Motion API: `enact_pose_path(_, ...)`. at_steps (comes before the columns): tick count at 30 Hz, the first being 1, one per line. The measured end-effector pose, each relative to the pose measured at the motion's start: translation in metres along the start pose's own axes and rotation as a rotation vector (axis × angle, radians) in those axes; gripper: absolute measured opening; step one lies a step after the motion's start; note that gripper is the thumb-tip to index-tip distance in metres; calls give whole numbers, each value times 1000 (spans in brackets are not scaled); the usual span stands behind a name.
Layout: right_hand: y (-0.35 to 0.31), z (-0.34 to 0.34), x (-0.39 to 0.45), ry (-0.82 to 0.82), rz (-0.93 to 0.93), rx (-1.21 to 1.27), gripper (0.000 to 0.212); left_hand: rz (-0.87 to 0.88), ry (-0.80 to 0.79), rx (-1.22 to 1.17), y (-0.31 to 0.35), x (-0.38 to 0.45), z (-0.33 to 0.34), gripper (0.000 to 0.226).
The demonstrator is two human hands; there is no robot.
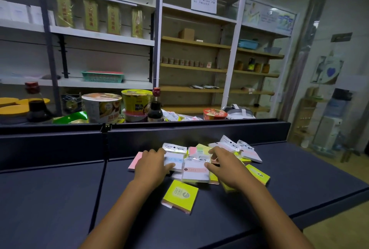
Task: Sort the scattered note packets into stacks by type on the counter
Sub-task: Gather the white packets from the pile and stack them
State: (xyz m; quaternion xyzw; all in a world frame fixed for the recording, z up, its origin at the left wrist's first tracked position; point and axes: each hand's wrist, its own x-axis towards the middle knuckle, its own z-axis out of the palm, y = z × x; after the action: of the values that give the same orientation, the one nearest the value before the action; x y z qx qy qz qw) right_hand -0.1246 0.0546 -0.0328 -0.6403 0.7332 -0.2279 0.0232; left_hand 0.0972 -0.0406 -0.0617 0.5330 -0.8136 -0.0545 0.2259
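Observation:
Several note packets lie in a loose heap on the dark counter point(60, 199). A white packet with a blue band point(174, 161) sits under the fingers of my left hand point(152, 166). Beside it, a white packet with a pink band point(194, 173) is held at its right edge by my right hand point(225, 167). A yellow-green packet point(180, 196) lies alone in front of the heap, and another yellow-green packet point(258, 175) lies to the right. A pink pad point(134, 162) pokes out left of my left hand. Clear-wrapped white packets point(247, 150) rest at the back right.
A raised dark ledge point(199, 127) runs behind the counter. Behind it stand instant noodle cups point(102, 107), soy sauce bottles point(154, 109) and snack bags. Shelving fills the back wall. The counter's right edge point(329, 199) drops to a wooden floor.

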Motion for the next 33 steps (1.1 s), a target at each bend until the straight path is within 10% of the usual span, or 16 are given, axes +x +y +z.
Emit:
enact_pose_path(8,18,-3,24,-13,-64,39,43,-99,145,-41,16,-2,27,53)
enact_pose_path(17,25,-8,26,-10,-102,52,41,-203,250,-574,12,3,18,68)
enact_pose_path(23,24,-9,21,-14,-114,92,38,-237,283,-860,7,2,13,31)
enact_pose_path(33,22,-6,15,-124,-94,104,39,-290,297,-1439,8,-2,3,30)
